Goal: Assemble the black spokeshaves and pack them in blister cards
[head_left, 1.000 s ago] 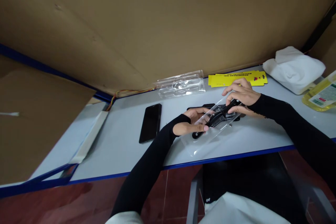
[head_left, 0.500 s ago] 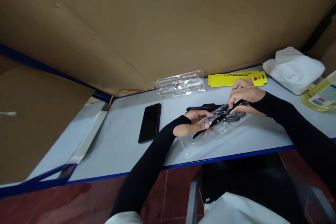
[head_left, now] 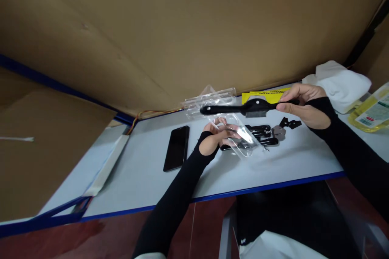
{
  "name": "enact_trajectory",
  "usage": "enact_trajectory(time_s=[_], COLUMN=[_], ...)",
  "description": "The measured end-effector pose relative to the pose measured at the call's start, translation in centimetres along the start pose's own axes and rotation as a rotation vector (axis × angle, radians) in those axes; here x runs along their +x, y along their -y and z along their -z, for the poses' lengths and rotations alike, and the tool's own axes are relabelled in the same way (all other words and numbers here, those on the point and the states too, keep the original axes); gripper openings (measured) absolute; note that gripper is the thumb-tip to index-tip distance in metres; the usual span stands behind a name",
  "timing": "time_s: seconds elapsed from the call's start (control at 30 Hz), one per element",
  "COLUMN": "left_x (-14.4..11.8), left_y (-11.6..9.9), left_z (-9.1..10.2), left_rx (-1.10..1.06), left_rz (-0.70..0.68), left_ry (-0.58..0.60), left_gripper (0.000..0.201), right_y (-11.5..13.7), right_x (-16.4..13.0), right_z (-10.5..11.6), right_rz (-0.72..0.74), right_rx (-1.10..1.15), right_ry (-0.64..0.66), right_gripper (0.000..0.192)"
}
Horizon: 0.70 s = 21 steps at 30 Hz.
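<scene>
On a pale table [head_left: 130, 170], a black phone [head_left: 176, 148] lies left; beside it, the left hand [head_left: 218, 133] grips a clear plastic tray [head_left: 249, 139], slanted over black tools [head_left: 261, 130]. Farther back, a black handled tool [head_left: 219, 109] is held up level, the right hand [head_left: 304, 103] pinching its right end, probably keeping fingers off the metal blade [head_left: 255, 114]; yellow cards [head_left: 273, 97] lie beyond.

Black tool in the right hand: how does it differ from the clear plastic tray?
The black tool is opaque; the clear plastic tray is see-through. The tool is narrow with a wider middle; the tray is broader. The tool runs nearly level across the view; the tray slants down to the right. Both are held: tool by the right hand, tray by the left hand.
</scene>
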<state>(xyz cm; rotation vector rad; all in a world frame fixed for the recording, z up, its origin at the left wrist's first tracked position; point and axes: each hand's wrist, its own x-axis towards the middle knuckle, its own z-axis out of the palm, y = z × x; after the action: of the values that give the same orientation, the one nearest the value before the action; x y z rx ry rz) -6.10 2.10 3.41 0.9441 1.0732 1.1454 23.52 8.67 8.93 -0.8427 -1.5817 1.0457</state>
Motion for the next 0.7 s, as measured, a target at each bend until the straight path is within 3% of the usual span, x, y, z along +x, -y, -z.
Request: enact_trajectory(time_s=[0.13,0.3,0.53,0.7], left_x=[0.4,0.4,-0.4,-0.4], left_y=[1.3,2.7,3.1,3.2], left_z=[-1.4,-3.3,-4.9,-4.8], left_rx=[-0.148,-0.303,-0.379,-0.395], left_rz=[-0.107,-0.222,-0.169,-0.166], left_ry=[-0.21,-0.184,-0.033,-0.043], left_gripper=[0.073,0.072,0.065,0.066], right_y=[-1.6,-3.7,-4.2,-4.7], right_x=[-0.7,-2.2,-3.6,-3.9], right_z=[-2.5,-5.6,-6.7,-6.9], right_rz=[-0.167,-0.224,-0.019,0.11], right_rx=[0.114,0.11,-0.178,-0.499], right_ry=[-0.075,-0.142,-0.075,-0.181], right_gripper=[0.047,0.048,0.029,0.016])
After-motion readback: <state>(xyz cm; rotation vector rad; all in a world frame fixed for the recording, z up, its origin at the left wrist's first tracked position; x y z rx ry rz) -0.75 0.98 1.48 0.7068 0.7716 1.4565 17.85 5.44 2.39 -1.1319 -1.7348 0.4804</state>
